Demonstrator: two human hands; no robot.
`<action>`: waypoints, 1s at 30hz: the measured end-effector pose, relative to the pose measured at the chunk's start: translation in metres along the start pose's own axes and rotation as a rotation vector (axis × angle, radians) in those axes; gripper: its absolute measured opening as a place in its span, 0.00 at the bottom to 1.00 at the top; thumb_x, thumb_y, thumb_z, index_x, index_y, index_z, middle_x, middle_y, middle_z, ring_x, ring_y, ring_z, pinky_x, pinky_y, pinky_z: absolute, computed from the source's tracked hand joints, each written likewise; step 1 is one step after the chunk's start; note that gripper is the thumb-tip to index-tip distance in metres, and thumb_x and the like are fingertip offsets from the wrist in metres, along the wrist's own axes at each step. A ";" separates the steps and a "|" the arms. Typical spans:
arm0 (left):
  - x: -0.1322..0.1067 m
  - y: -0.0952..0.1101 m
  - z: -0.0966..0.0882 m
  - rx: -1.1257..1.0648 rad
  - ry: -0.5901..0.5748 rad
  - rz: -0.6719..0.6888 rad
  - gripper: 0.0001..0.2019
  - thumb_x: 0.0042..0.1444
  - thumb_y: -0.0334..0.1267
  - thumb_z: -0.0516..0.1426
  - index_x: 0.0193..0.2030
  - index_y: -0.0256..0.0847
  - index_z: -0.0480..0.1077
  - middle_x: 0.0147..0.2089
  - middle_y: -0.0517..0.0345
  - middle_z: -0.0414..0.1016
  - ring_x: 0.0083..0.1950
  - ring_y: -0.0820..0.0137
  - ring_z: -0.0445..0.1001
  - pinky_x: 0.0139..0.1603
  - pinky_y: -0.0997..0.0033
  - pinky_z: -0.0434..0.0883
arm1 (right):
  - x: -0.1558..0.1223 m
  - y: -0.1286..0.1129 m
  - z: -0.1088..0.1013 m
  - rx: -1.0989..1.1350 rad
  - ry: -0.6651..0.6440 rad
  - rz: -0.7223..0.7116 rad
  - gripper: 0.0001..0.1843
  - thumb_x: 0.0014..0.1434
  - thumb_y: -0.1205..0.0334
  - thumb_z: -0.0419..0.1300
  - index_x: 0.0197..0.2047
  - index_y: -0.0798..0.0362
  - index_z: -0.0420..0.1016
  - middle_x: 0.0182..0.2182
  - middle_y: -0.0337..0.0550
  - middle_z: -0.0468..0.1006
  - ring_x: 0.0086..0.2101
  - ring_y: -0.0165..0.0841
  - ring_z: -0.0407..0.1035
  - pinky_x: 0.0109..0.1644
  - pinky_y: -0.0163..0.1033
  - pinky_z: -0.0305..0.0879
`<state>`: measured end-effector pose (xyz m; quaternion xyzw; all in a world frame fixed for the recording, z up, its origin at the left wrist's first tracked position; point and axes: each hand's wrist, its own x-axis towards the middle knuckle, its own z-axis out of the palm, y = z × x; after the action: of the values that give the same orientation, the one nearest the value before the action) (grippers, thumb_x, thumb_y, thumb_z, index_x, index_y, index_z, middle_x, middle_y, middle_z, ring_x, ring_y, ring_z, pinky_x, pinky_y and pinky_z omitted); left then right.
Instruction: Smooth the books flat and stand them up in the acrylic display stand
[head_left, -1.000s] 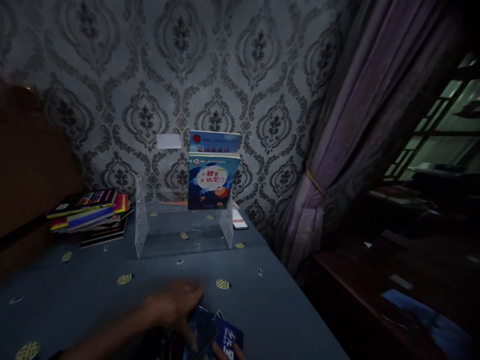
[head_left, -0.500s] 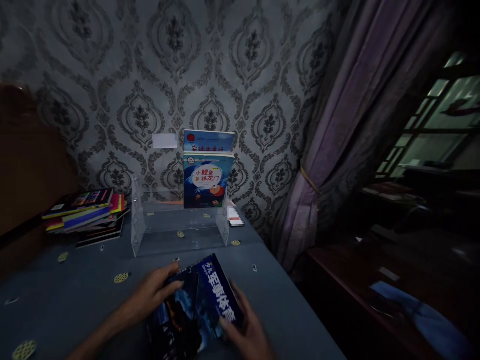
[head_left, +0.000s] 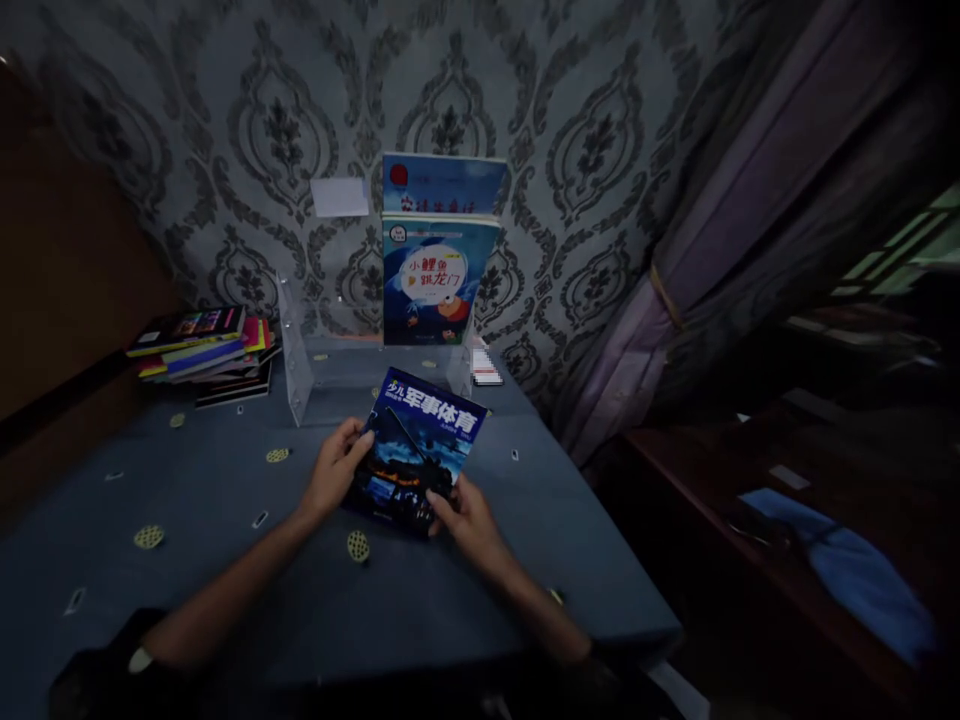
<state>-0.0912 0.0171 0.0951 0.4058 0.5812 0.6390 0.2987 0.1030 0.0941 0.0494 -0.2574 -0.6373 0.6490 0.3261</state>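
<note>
Between my two hands is a dark blue book [head_left: 416,450] with white lettering and a tank on its cover, tilted and held above the table. My left hand [head_left: 339,462] grips its left edge, thumb on the cover. At the lower right corner my right hand [head_left: 466,515] pinches it, thumb also on the front. Just beyond stands a clear acrylic rack [head_left: 296,360], its lower right part hidden by the held book. On the rack's right side are a blue-green book [head_left: 427,320] with a fish picture and, higher behind it, another blue book [head_left: 450,178].
A pile of books [head_left: 199,350] lies at the left by a brown headboard-like panel [head_left: 67,270]. The patterned cloth-covered table [head_left: 225,590] drops off at the right, beside a purple curtain [head_left: 637,345]. A darker reddish surface [head_left: 690,470] bears a blue cloth-like item [head_left: 840,570].
The book has been turned more upright, its cover now facing me, and moved forward to the rack. Both hands went with it, keeping hold. The view has tilted down.
</note>
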 end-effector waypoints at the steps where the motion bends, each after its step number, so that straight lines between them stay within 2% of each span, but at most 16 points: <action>1: 0.001 -0.003 0.000 -0.034 0.013 -0.029 0.21 0.50 0.58 0.63 0.31 0.41 0.65 0.25 0.66 0.66 0.27 0.74 0.65 0.30 0.77 0.64 | 0.003 -0.001 -0.002 -0.015 -0.018 0.010 0.17 0.53 0.50 0.68 0.39 0.51 0.71 0.27 0.34 0.73 0.18 0.28 0.68 0.22 0.35 0.65; 6: 0.010 -0.014 0.002 -0.193 0.046 -0.105 0.22 0.47 0.58 0.65 0.36 0.41 0.69 0.28 0.64 0.73 0.30 0.71 0.72 0.32 0.74 0.69 | 0.019 -0.005 -0.013 -0.039 -0.078 0.008 0.15 0.55 0.53 0.66 0.41 0.51 0.70 0.25 0.33 0.71 0.17 0.26 0.64 0.21 0.34 0.63; 9: 0.010 -0.025 -0.002 -0.148 -0.008 -0.102 0.25 0.48 0.58 0.64 0.44 0.41 0.73 0.41 0.56 0.80 0.43 0.62 0.78 0.44 0.67 0.73 | 0.022 0.001 -0.015 -0.066 -0.040 -0.039 0.18 0.55 0.48 0.65 0.42 0.50 0.71 0.27 0.36 0.72 0.20 0.28 0.66 0.20 0.34 0.65; 10: 0.010 -0.033 -0.004 -0.105 -0.021 -0.116 0.27 0.47 0.58 0.65 0.47 0.40 0.74 0.46 0.52 0.81 0.50 0.57 0.78 0.50 0.64 0.73 | 0.022 0.005 -0.015 -0.075 -0.033 -0.059 0.20 0.54 0.46 0.65 0.43 0.50 0.71 0.29 0.38 0.73 0.22 0.30 0.68 0.20 0.35 0.66; 13: 0.012 -0.063 -0.011 -0.012 0.075 -0.128 0.32 0.45 0.60 0.65 0.53 0.43 0.73 0.60 0.49 0.76 0.65 0.51 0.68 0.65 0.57 0.65 | 0.027 0.023 -0.017 -0.089 -0.026 -0.094 0.26 0.55 0.39 0.63 0.48 0.50 0.71 0.33 0.43 0.75 0.27 0.34 0.71 0.21 0.35 0.67; 16: 0.019 -0.088 -0.018 0.068 0.066 -0.098 0.32 0.49 0.62 0.62 0.55 0.43 0.73 0.63 0.48 0.72 0.70 0.50 0.62 0.70 0.54 0.60 | 0.034 0.033 -0.021 -0.123 -0.053 -0.112 0.30 0.56 0.34 0.60 0.50 0.50 0.72 0.33 0.42 0.74 0.25 0.32 0.68 0.20 0.34 0.66; 18: 0.024 -0.092 -0.021 0.124 0.022 -0.067 0.31 0.51 0.61 0.62 0.56 0.42 0.73 0.62 0.47 0.73 0.69 0.50 0.63 0.69 0.54 0.61 | 0.038 0.032 -0.024 -0.141 -0.080 -0.119 0.31 0.56 0.33 0.59 0.50 0.50 0.72 0.33 0.41 0.74 0.24 0.31 0.67 0.20 0.33 0.65; 21: 0.032 -0.083 -0.025 0.205 -0.014 -0.050 0.30 0.50 0.61 0.62 0.52 0.43 0.74 0.57 0.48 0.77 0.65 0.50 0.69 0.66 0.55 0.65 | 0.045 0.024 -0.026 -0.152 -0.109 -0.126 0.31 0.56 0.34 0.59 0.50 0.51 0.73 0.32 0.40 0.73 0.24 0.31 0.67 0.21 0.33 0.65; 24: 0.046 -0.061 -0.026 0.273 0.022 0.024 0.28 0.47 0.62 0.62 0.47 0.42 0.75 0.51 0.48 0.80 0.58 0.50 0.75 0.59 0.55 0.71 | 0.059 0.011 -0.027 -0.177 -0.060 -0.204 0.27 0.58 0.38 0.59 0.49 0.51 0.73 0.33 0.41 0.74 0.26 0.33 0.68 0.23 0.35 0.67; 27: 0.068 -0.028 -0.024 0.383 -0.002 0.202 0.21 0.53 0.59 0.59 0.38 0.42 0.74 0.39 0.51 0.80 0.44 0.55 0.79 0.48 0.57 0.75 | 0.084 -0.011 -0.032 -0.280 0.008 -0.323 0.19 0.61 0.47 0.59 0.49 0.50 0.73 0.34 0.41 0.76 0.23 0.32 0.68 0.25 0.37 0.68; 30: 0.100 0.013 -0.016 0.489 -0.003 0.375 0.15 0.59 0.53 0.55 0.38 0.43 0.73 0.34 0.55 0.79 0.37 0.60 0.76 0.42 0.63 0.72 | 0.119 -0.047 -0.045 -0.430 0.027 -0.448 0.14 0.62 0.55 0.57 0.50 0.48 0.71 0.30 0.39 0.75 0.24 0.34 0.70 0.30 0.39 0.69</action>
<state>-0.1535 0.0921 0.1255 0.5667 0.6324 0.5235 0.0698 0.0630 0.2116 0.1032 -0.1822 -0.7965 0.4079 0.4075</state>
